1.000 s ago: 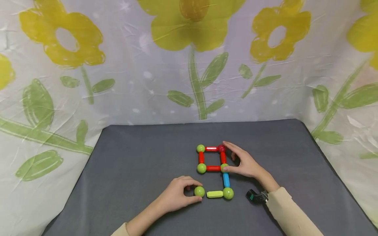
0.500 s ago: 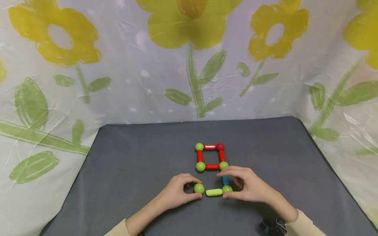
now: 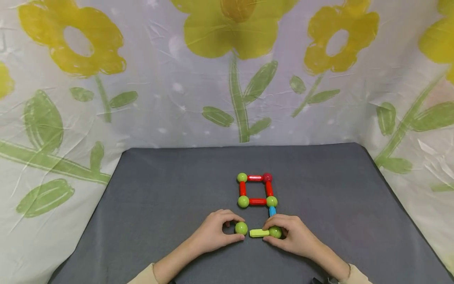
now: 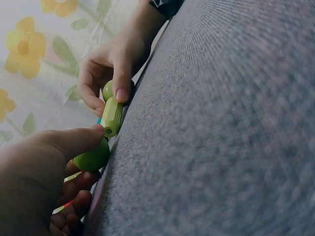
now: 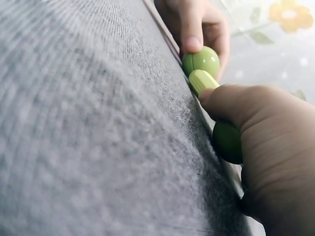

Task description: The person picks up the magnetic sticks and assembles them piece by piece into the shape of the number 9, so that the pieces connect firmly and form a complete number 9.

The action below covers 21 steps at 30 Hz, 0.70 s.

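My left hand (image 3: 216,232) pinches a loose green ball (image 3: 241,228) between thumb and fingers, low on the table. A short gap separates that ball from a yellow-green magnetic rod (image 3: 258,233). My right hand (image 3: 296,238) grips this rod near its right end, with thumb and index on opposite sides. Under the right fingers sits another green ball (image 3: 275,232) at the rod's end, partly covered. A blue rod (image 3: 272,211) runs up from there. In the left wrist view the rod (image 4: 112,117) points its free end toward the held ball (image 4: 92,156).
Beyond the hands, a square of red rods (image 3: 257,201) lies flat, with green balls and one red ball (image 3: 267,178) at its corners; the blue rod joins its lower right ball (image 3: 271,201). A flowered curtain (image 3: 198,90) stands behind the grey table (image 3: 170,177).
My right hand has left the square's right side, come down toward me and taken hold of the yellow-green rod by its ball. The left hand stays on its green ball.
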{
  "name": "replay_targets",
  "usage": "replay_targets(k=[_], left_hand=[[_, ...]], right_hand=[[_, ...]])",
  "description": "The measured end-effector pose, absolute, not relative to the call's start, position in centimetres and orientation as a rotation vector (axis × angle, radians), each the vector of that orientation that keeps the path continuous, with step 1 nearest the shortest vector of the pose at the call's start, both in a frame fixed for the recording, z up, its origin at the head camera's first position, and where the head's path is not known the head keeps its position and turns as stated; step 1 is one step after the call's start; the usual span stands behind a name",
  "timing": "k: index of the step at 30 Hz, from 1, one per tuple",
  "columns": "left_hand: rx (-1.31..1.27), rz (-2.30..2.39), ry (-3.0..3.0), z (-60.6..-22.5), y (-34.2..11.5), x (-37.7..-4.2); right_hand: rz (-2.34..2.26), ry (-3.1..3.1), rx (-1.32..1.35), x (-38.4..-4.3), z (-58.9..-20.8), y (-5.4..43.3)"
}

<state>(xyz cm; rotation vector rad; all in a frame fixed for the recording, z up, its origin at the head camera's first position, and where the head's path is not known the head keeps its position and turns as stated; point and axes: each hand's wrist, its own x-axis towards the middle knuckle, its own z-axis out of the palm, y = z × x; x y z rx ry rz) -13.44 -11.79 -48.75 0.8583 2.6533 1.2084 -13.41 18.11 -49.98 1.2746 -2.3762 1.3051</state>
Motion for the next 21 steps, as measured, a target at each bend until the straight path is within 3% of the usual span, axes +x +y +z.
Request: replay_targets(k=[21], left_hand=[[0.827, 1.219, 2.667, -48.57, -11.35, -13.08]], right_hand=[[1.308, -2.334, 1.178, -13.44, -50.16, 18.06]])
